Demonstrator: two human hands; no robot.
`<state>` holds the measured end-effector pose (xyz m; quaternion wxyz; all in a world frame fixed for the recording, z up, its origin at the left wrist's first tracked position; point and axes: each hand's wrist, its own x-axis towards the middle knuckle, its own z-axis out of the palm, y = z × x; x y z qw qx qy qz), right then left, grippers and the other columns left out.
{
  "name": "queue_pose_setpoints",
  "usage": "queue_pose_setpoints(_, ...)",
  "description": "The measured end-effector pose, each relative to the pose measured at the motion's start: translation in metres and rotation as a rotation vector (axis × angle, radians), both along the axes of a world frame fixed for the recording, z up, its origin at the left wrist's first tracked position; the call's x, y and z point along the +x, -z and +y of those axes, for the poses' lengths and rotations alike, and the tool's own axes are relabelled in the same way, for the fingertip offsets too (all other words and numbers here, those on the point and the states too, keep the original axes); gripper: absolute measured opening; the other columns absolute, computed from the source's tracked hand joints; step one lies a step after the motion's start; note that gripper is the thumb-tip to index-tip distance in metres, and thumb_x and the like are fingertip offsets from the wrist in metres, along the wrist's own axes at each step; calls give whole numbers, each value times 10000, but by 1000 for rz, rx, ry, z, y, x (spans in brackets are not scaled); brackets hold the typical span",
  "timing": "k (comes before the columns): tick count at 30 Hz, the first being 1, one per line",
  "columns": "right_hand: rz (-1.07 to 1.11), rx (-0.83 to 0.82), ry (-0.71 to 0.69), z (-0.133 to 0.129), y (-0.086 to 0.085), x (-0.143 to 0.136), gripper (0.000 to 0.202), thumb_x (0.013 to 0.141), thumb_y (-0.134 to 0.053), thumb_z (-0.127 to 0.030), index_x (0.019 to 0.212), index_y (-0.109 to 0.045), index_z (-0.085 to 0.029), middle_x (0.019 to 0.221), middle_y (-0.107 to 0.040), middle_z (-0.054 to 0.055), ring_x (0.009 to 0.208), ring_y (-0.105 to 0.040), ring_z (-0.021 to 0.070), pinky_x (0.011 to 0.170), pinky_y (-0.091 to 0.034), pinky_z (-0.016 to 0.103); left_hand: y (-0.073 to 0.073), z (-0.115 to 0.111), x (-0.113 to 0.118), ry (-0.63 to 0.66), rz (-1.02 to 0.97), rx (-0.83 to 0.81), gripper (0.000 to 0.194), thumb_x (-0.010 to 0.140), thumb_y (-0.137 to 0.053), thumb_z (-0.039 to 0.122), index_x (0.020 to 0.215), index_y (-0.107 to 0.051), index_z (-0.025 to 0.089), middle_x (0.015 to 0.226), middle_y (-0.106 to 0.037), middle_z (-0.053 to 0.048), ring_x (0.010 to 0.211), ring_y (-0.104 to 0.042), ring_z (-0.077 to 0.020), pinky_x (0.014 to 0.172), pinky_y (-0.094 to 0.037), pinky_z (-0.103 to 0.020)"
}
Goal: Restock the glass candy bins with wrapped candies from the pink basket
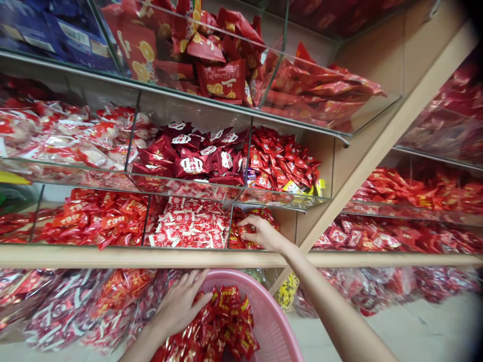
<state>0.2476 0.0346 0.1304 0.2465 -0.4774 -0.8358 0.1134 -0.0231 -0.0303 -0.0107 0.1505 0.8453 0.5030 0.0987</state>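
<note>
My right hand (264, 234) reaches into the bottom right shelf compartment, over small red wrapped candies (237, 232). Its thumb and fingers are curved and apart, and I see nothing between them. My left hand (181, 297) is at the upper left side of a pink plastic basket (281, 317), fingers stretched out with the tips by the rim. Inside the basket lies a heap of red candies (226, 327) with yellow print, partly covered by the left hand and wrist. The basket stands below the shelf's front edge.
A wooden ledge (113, 257) runs along the shelf front. Clear dividers separate red-and-white candies (192, 226), orange-red packets (101, 216) and dark red packets (194, 163). A slanted wooden post (362, 151) rises at right. Bagged sweets (71, 311) lie below.
</note>
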Motion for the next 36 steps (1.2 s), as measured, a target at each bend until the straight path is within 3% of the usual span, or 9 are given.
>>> queue_pose_setpoints(4, 0, -101, 53, -3, -8, 18, 261, 691, -655, -234, 933, -605, -150, 927, -627, 53, 831, -561, 166, 759, -416, 280, -2, 1, 0, 4, 0, -21, 613, 838, -236, 616, 1388, -136, 366, 1438, -292, -11, 1298, -291, -279, 1034, -277, -453)
queue_pose_setpoints(9, -81, -235, 88, -6, 0, 25, 284, 636, -688, -204, 898, -598, -141, 870, -611, 28, 750, -529, 139, 684, -403, 245, -3, 2, 0, 13, -10, -44, 621, 835, -226, 623, 1390, -145, 357, 1451, -259, -7, 1316, -249, -268, 1044, -265, -447)
queue_pose_setpoints(17, -192, -172, 92, 1, 16, 18, 284, 629, -669, -177, 898, -580, -163, 844, -603, 14, 735, -496, 135, 659, -362, 226, -4, 0, 0, -1, -8, -61, 636, 826, -218, 638, 1392, -131, 360, 1448, -269, -37, 1310, -259, -285, 1032, -271, -470)
queue_pose_setpoints(23, -149, -223, 103, -9, -1, 29, 248, 666, -631, -230, 892, -568, -150, 777, -576, 4, 640, -454, 109, 602, -357, 220, -9, 0, 2, -13, -28, -74, 649, 816, -240, 648, 1386, -191, 343, 1446, -270, -32, 1305, -268, -286, 1035, -269, -458)
queue_pose_setpoints(27, -67, -234, 104, -14, -18, 33, 259, 685, -617, -319, 872, -564, -148, 745, -575, 1, 623, -466, 111, 586, -363, 226, -15, 4, 1, 1, -118, -145, 591, 847, -197, 610, 1372, -241, 344, 1439, -286, 17, 1320, -254, -216, 1064, -239, -403)
queue_pose_setpoints(33, -121, -83, 357, 0, -11, 1, 269, 715, -588, -355, 911, -586, -171, 800, -615, 35, 696, -528, 151, 635, -373, 254, -23, 6, 0, 1, -206, -234, 579, 866, -161, 580, 1361, -290, 309, 1419, -327, 48, 1322, -250, -175, 1089, -195, -353)
queue_pose_setpoints(36, -200, -134, 432, 4, -1, -22, 261, 727, -568, -318, 938, -579, -164, 853, -631, 71, 773, -564, 183, 662, -379, 261, -24, 3, 0, -11, -186, -219, 583, 861, -175, 589, 1369, -266, 317, 1428, -312, 40, 1324, -247, -185, 1083, -200, -365)
